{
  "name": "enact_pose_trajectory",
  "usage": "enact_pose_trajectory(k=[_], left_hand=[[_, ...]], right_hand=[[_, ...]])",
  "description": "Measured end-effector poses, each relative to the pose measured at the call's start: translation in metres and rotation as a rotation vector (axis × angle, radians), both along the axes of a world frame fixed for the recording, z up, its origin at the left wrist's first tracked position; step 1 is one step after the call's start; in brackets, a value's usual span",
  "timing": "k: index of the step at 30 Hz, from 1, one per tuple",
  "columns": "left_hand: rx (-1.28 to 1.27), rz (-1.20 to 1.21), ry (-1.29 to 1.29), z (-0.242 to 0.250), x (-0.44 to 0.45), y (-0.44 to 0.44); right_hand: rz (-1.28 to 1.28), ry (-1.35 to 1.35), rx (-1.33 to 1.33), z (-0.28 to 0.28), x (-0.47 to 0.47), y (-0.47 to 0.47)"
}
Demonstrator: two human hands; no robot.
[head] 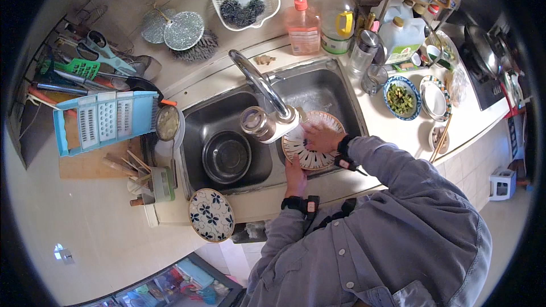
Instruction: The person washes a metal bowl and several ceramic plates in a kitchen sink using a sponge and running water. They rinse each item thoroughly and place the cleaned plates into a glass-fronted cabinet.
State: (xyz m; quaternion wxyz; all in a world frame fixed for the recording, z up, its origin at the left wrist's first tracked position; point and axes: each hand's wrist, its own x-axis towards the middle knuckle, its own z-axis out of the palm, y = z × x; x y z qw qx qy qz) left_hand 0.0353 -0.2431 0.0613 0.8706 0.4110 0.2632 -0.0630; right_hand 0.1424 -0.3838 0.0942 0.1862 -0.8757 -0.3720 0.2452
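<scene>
My left hand (295,175) grips the lower left rim of a patterned ceramic plate (313,153) over the right basin of a steel double sink (273,164). Across the plate's upper face lies my right hand (322,137), its fingers spread and touching the surface. A chrome faucet (260,81) with a filter attachment (279,130) reaches over the plate's left edge and hides part of it. In the left basin sits a dark round metal pan (226,157). A plate with blue flowers (211,215) rests at the counter's front edge, left of my left hand.
Right of the sink stand a glass cup (374,79), a bowl of green food (401,98), a white bowl (434,99) and a small bowl with chopsticks (438,140). Behind are a pump bottle (303,25) and an oil bottle (338,21). A blue grater (106,121) hangs left.
</scene>
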Motion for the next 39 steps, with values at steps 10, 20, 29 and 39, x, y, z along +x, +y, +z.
enact_pose_trajectory(k=[10, 20, 29, 39], left_hand=[[0.568, -0.008, -0.167, -0.008, 0.002, 0.000], [-0.091, 0.068, 0.036, -0.019, 0.001, 0.001], [0.000, -0.027, -0.027, -0.024, 0.000, 0.008], [-0.164, -0.154, -0.159, -0.015, 0.000, 0.008]], right_hand=[[-0.178, 0.072, 0.235, -0.004, -0.080, 0.010], [0.119, -0.550, -0.435, -0.004, -0.022, -0.049], [0.036, -0.307, 0.015, -0.024, 0.000, 0.024], [0.098, 0.083, 0.296, 0.019, -0.013, 0.043]])
